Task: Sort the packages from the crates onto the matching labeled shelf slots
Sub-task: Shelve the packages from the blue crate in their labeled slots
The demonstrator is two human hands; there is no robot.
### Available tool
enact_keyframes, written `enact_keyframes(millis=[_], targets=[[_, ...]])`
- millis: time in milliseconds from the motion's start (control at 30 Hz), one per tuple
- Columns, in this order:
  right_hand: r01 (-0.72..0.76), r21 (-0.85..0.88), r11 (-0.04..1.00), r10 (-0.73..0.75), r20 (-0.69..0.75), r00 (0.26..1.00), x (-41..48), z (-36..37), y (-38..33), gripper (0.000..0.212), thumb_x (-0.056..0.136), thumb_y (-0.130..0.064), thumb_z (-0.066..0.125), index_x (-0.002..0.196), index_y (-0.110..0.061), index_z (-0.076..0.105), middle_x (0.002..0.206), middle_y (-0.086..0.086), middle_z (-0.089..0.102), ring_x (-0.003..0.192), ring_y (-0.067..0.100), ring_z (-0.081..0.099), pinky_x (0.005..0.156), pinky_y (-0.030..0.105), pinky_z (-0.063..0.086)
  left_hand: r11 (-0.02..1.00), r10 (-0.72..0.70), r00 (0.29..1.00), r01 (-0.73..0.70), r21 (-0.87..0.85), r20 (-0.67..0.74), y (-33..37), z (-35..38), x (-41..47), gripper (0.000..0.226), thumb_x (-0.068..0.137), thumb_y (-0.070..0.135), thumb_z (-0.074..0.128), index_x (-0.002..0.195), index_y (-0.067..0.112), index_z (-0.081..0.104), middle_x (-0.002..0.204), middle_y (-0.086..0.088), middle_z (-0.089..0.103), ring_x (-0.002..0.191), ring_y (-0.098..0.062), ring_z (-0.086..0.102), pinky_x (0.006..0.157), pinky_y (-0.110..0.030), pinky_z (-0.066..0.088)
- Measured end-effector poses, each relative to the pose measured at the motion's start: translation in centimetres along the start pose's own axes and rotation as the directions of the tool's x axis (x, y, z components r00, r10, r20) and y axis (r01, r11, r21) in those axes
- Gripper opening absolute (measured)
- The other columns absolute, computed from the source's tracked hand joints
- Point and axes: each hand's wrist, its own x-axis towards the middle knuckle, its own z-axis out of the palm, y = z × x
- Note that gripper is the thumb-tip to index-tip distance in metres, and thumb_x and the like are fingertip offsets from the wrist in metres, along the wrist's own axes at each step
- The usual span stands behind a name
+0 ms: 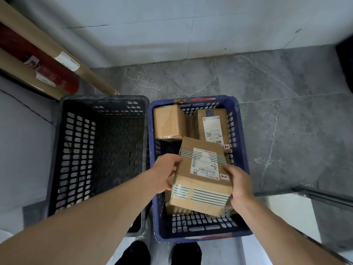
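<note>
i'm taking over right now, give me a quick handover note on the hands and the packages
Left hand: grips the left side of the striped-tape box.
Right hand: grips its right side.
The box is held over the blue crate, label up. That crate holds at least two more: a plain box and a labelled box. Black crate stands to its left.
Done: this box picked; what is already sorted doesn't show.
Left: sort it by its label, then the rest.
</note>
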Motion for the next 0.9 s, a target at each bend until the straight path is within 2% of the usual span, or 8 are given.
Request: enact_keyframes(millis=[100,200,433,500,600,700,767,900], targets=[[-0.014,-0.059,0.998,0.018,0.058,0.998,0.1,0.2,0.5,0.021,0.092,-0.013,0.063,0.080,-0.013,0.081,0.096,0.016,0.079,0.095,0.040,0.075,0.085,0.055,0.056,1.000,-0.016,1.000,0.016,-0.013,-0.020,-0.7,-0.1,-0.1,0.026,0.093,0.016,0.048,0.102,0.017,0.073,0.111,-0.008,0.070,0.114,-0.028,0.062,0.094,-0.057,0.050],[-0.025,-0.083,0.996,0.029,0.049,0.998,0.3,0.4,0.9,0.025,0.097,-0.009,0.055,0.084,-0.012,0.076,0.089,0.012,0.080,0.084,0.032,0.074,0.074,0.039,0.055,1.000,-0.027,0.999,0.027,-0.014,-0.017,-1.0,-0.1,0.1,0.021,0.094,0.023,0.048,0.094,0.018,0.069,0.094,-0.003,0.065,0.107,-0.027,0.062,0.096,-0.058,0.048],[0.026,-0.146,0.989,-0.021,0.030,0.999,-1.3,1.3,0.1,0.025,0.104,-0.024,0.055,0.085,-0.016,0.068,0.077,0.002,0.071,0.079,0.021,0.067,0.074,0.036,0.051,0.999,-0.022,1.000,0.023,0.046,-0.021,-1.4,-0.9,-0.4,0.032,0.095,0.045,0.054,0.086,0.019,0.070,0.088,-0.001,0.068,0.100,-0.024,0.060,0.097,-0.055,0.047],[0.026,-0.195,0.980,-0.020,0.029,0.999,-1.3,1.5,0.2,0.032,0.106,-0.035,0.052,0.086,-0.016,0.068,0.077,0.000,0.074,0.078,0.019,0.068,0.070,0.034,0.049,0.999,-0.015,1.000,0.015,0.032,-0.015,-1.4,-1.1,-0.5,0.039,0.098,0.049,0.051,0.086,0.019,0.071,0.083,0.000,0.072,0.094,-0.022,0.064,0.086,-0.045,0.052],[-0.034,-0.308,0.951,0.040,0.011,0.999,-0.5,2.0,1.4,0.041,0.105,-0.051,0.045,0.097,-0.018,0.067,0.093,0.004,0.075,0.090,0.023,0.069,0.075,0.037,0.046,0.999,0.004,1.000,-0.004,0.046,0.005,-1.3,-1.1,-0.7,0.045,0.102,0.053,0.043,0.095,0.021,0.075,0.079,0.004,0.077,0.084,-0.018,0.069,0.066,-0.034,0.050],[0.002,-0.457,0.890,0.007,0.019,1.000,0.3,2.4,2.6,0.046,0.102,-0.055,0.048,0.125,-0.018,0.062,0.119,0.003,0.071,0.111,0.025,0.065,0.091,0.043,0.046,0.998,-0.004,0.999,0.006,0.058,-0.046,-1.8,-1.5,-0.2,0.049,0.101,0.056,0.045,0.109,0.018,0.075,0.095,-0.005,0.079,0.095,-0.028,0.073,0.081,-0.040,0.058],[0.074,-0.562,0.824,-0.065,0.036,0.997,0.5,2.5,2.6,0.067,0.096,-0.046,0.065,0.152,-0.017,0.043,0.144,0.004,0.060,0.130,0.028,0.057,0.104,0.046,0.044,0.998,-0.004,0.991,0.013,0.066,-0.136,-2.5,-1.9,0.1,0.048,0.099,0.056,0.048,0.107,0.017,0.075,0.096,-0.006,0.078,0.094,-0.029,0.074,0.082,-0.041,0.059],[0.328,-0.689,0.646,-0.289,0.177,0.941,1.3,3.1,1.3,0.108,0.068,-0.045,0.088,0.158,-0.033,0.029,0.154,-0.006,0.049,0.139,0.020,0.048,0.109,0.048,0.046,0.979,0.072,0.952,-0.011,0.203,-0.299,-4.7,-2.4,1.2,0.055,0.096,0.059,0.046,0.114,0.012,0.068,0.106,-0.005,0.072,0.099,-0.026,0.068,0.097,-0.047,0.054]])
